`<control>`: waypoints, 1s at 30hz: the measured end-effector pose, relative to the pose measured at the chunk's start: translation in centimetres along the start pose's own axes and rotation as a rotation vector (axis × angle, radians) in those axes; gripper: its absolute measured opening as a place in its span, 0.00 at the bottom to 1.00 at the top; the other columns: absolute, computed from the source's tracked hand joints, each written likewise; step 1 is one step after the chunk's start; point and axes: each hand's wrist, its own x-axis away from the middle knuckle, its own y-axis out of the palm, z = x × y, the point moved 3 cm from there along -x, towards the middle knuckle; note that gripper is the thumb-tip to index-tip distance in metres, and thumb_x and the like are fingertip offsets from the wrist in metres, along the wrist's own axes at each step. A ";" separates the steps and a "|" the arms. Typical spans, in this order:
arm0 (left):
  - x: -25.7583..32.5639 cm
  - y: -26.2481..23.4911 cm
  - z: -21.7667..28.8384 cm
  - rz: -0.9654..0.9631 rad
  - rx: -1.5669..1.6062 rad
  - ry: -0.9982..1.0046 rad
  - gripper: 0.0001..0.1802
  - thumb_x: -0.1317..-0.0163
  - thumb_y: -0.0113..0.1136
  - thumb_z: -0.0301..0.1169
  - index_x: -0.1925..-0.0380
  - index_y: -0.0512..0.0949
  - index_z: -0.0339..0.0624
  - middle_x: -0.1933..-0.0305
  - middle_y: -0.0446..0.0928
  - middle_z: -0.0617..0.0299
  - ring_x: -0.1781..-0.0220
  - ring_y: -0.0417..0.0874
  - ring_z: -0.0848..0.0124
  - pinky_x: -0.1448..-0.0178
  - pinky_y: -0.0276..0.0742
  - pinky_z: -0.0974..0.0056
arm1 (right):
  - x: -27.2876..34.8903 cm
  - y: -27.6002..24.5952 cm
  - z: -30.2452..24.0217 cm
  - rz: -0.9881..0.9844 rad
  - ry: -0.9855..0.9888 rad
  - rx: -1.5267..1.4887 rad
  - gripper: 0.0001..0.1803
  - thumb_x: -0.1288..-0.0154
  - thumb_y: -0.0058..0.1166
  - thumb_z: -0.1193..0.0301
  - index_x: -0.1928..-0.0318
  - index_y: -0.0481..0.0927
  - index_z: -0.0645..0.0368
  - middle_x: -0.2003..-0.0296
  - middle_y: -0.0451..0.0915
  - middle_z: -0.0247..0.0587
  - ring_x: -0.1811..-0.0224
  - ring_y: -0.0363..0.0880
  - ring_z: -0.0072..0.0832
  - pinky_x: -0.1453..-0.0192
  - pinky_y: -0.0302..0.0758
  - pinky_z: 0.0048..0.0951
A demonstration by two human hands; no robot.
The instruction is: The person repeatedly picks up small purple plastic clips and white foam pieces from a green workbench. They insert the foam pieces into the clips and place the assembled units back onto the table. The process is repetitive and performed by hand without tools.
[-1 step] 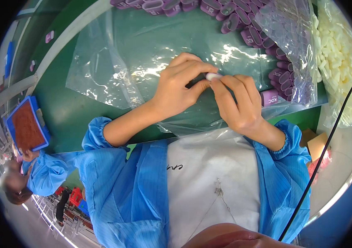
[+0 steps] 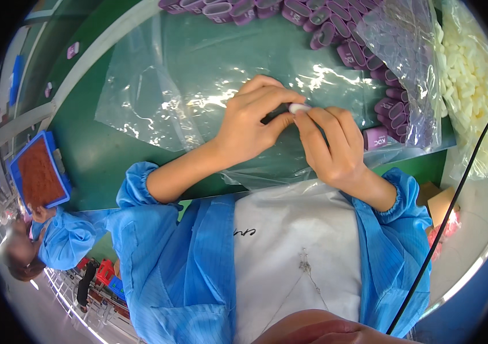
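Observation:
Between my two hands, above the plastic sheet, is a small white rounded plastic piece [image 2: 299,108]. A dark purple edge shows beside it at my left fingers; most of that part is hidden. My left hand [image 2: 252,117] is closed in a pinch, thumb below and fingers above. Thumb and fingertips of my right hand [image 2: 333,143] press on the white piece from the other side. Nearest to my right hand, a purple oval plastic sleeve [image 2: 376,138] lies on its side, with white print on it.
Many hollow purple sleeves [image 2: 325,35] line the far and right sides of the green table [image 2: 92,166]. Clear plastic sheeting [image 2: 140,86] covers its middle. At right sits a bag of white pieces [image 2: 467,86]; a black cable [image 2: 466,172] crosses there. A co-worker's hand [image 2: 42,213] touches a blue tray [image 2: 63,198].
The whole view has shifted slightly. Both hands keep nearly the same pinching pose around the white piece.

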 end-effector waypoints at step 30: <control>-9.7 -19.6 -8.7 0.034 -0.588 0.047 0.19 0.38 0.70 0.32 0.47 0.82 0.43 0.43 0.80 0.57 0.40 0.79 0.63 0.36 0.73 0.60 | 14.6 -17.6 11.0 -0.031 1.201 0.396 0.10 0.31 0.63 0.72 0.53 0.84 0.63 0.68 0.83 0.35 0.68 0.79 0.19 0.60 0.75 0.23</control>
